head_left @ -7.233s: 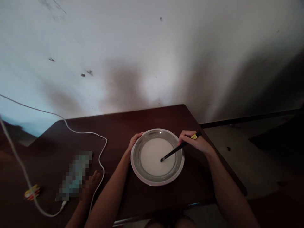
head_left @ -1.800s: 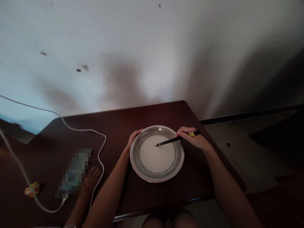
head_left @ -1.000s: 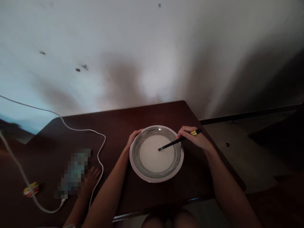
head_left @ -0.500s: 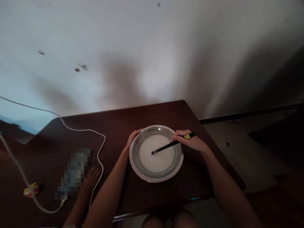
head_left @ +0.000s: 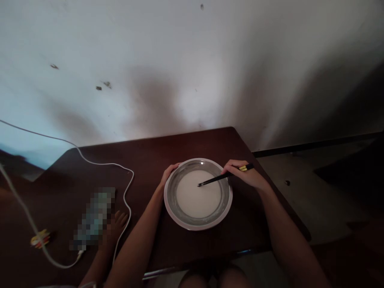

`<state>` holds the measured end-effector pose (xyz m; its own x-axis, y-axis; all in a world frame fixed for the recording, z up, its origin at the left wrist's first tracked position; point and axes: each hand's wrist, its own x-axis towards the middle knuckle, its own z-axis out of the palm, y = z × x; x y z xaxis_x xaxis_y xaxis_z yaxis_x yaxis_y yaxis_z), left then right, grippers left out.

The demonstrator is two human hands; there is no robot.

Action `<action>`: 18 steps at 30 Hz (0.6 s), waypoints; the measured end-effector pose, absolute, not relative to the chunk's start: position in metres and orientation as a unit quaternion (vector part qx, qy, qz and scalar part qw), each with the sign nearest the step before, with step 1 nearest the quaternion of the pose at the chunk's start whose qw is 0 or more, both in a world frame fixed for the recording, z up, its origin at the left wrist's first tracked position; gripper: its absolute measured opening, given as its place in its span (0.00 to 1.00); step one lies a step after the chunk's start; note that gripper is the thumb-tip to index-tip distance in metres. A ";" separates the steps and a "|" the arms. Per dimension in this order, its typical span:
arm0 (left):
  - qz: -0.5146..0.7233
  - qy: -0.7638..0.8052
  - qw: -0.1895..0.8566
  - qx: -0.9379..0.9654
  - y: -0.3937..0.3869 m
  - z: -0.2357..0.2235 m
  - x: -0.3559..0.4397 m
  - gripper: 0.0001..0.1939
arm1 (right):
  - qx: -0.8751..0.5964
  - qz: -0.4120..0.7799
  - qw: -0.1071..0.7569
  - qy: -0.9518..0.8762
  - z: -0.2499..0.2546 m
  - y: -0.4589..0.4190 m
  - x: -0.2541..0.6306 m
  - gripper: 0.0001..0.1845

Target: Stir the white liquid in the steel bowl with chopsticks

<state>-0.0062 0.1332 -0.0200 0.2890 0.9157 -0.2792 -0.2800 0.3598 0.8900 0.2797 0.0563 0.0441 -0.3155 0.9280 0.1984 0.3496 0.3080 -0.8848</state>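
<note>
Chopsticks (head_left: 212, 180) in a bowl (head_left: 198, 228) of white liquid (head_left: 196, 204)

The bowl sits on a dark table (head_left: 144, 152) against a wall (head_left: 186, 52). The right hand (head_left: 243, 173) grips the chopsticks, hiding part of the rim. The left hand (head_left: 169, 173) touches the bowl's other side; its fingers are partly hidden, so its grip cannot be told. Farther left, another person's hand (head_left: 118, 225) lies beside a blurred device (head_left: 95, 216). White cable (head_left: 129, 209) curves between that hand and the bowl.

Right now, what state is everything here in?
Bowl: upright, partly filled with whitish liquid, left hand against it
Chopsticks: slanted in the right hand, tips at the liquid
White cable: loosely curved
Pixelated device: plugged in, details unreadable
Another person's hand: beside the device
Yellow-red trinket: partly behind the cable
</note>
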 end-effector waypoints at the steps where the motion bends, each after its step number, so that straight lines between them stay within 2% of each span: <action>1: 0.421 0.421 0.710 0.377 0.133 -0.020 -0.006 0.19 | -0.446 0.382 0.381 -0.714 0.044 0.056 0.280 0.14; 6: 0.423 0.432 0.699 0.383 0.133 -0.019 -0.006 0.18 | -0.423 0.402 0.341 -0.737 0.039 0.058 0.278 0.13; 12: 0.420 0.419 0.709 0.382 0.132 -0.018 -0.006 0.20 | -0.446 0.372 0.387 -0.716 0.041 0.059 0.280 0.15; 16: 0.425 0.422 0.711 0.369 0.133 -0.019 -0.006 0.19 | -0.422 0.420 0.335 -0.731 0.041 0.057 0.276 0.14; 18: 0.424 0.418 0.712 0.371 0.134 -0.020 -0.006 0.19 | -0.423 0.418 0.336 -0.730 0.040 0.057 0.276 0.13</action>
<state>-0.0065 0.1337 -0.0203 0.2895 0.9151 -0.2806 -0.2935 0.3639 0.8840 0.2756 0.0574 0.0398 -0.4161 0.8989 0.1376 0.3366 0.2928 -0.8950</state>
